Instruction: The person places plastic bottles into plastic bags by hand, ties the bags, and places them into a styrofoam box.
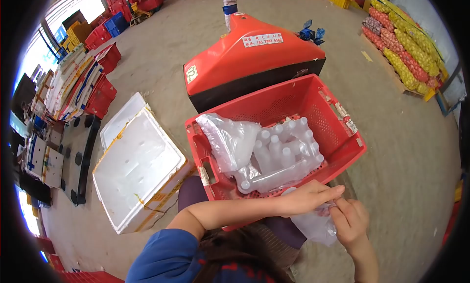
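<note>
Both hands are brought together at lower right, over the near right side of the red crate [338,131]. A clear plastic bag [316,229] is clamped at its gathered top by the fingers of the right hand [350,220]; its lower part is hung below the hands, just outside the crate's near edge. The left hand [311,198] is crossed over from the left, blue sleeve [164,258] on that arm, and laid against the bag top, fingertips by the right fingers; its fingers are partly hidden, so whether it is closed on the bag cannot be told. Bag contents can't be made out.

In the crate, a cluster of whitish bottles [275,153] is seen, some upright, some lying, with a crumpled clear bag [227,141] beside them at left. A white foam box [134,168], taped yellow, is set on the floor [391,160] left of the crate. A red machine cover [254,53] is placed just beyond the crate. Net sacks [404,45] are piled at upper right.
</note>
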